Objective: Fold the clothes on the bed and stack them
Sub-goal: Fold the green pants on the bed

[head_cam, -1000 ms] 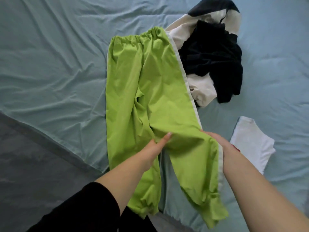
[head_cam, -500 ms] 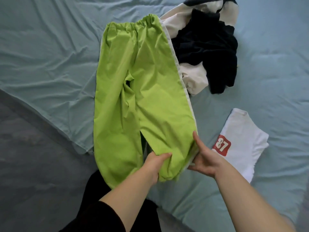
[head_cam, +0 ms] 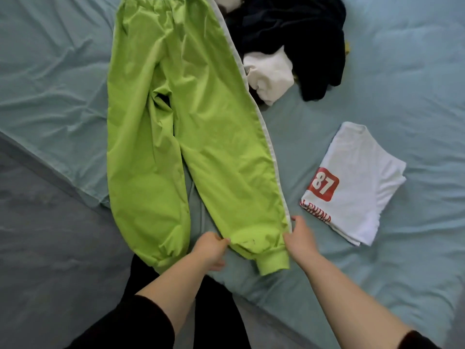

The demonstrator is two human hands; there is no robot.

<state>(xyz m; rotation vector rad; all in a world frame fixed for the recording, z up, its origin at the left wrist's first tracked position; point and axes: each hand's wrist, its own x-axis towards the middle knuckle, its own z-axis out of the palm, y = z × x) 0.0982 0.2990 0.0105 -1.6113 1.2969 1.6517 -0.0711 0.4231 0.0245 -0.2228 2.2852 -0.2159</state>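
Green trousers (head_cam: 191, 122) lie spread on wrinkled blue bedsheet (head_cam: 50, 71) beside grey floor (head_cam: 50, 248).

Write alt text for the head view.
A person's left hand and right hand grip one leg's cuff end of lime-green pants laid flat on a blue bedsheet. A folded white T-shirt lies to their right, unfolded clothes beyond.

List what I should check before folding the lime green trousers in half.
1. Lime green trousers spread flat on teal bed sheet: ok.
2. Left hand pinches inner cuff edge: ok.
3. Right hand gripping white-striped edge: cannot tell, blurred.
4. Other cuff supported by bed: not ok, appears to overhang the corner.
5. Folded white T-shirt with red 87 patch lies apart: ok.
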